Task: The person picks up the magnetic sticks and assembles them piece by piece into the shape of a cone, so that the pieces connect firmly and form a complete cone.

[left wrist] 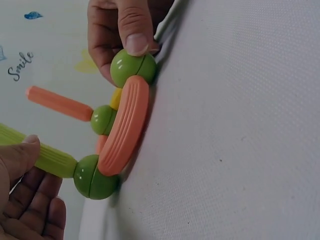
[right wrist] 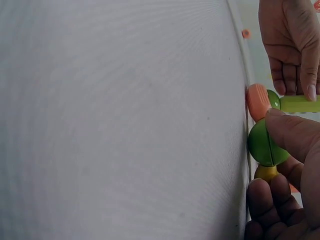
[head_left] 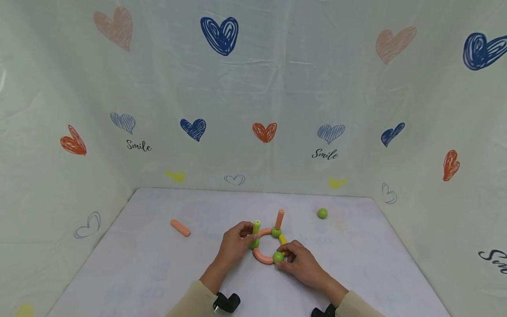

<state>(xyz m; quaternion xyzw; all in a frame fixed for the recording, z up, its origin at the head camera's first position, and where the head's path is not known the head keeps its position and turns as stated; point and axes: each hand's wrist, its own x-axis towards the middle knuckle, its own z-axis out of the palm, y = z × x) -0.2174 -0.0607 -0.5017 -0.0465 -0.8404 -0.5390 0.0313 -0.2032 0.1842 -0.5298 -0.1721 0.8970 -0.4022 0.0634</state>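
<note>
A ring of curved orange pieces (head_left: pixel 261 257), a yellow piece (head_left: pixel 282 239) and green balls lies on the table. My left hand (head_left: pixel 233 244) pinches a light green rod (left wrist: pixel 55 159) that stands up from the ring's left ball (left wrist: pixel 94 177). With thumb and fingers, my right hand (head_left: pixel 299 262) holds the front right green ball (head_left: pixel 278 257), where the yellow piece meets it. An orange rod (head_left: pixel 280 219) rises from the back ball (head_left: pixel 276 232).
A loose orange rod (head_left: pixel 180 228) lies on the table to the left. One loose green ball (head_left: pixel 322 213) rests at the back right. Behind the white table (head_left: pixel 158 264) hangs a curtain printed with hearts (head_left: pixel 264 132).
</note>
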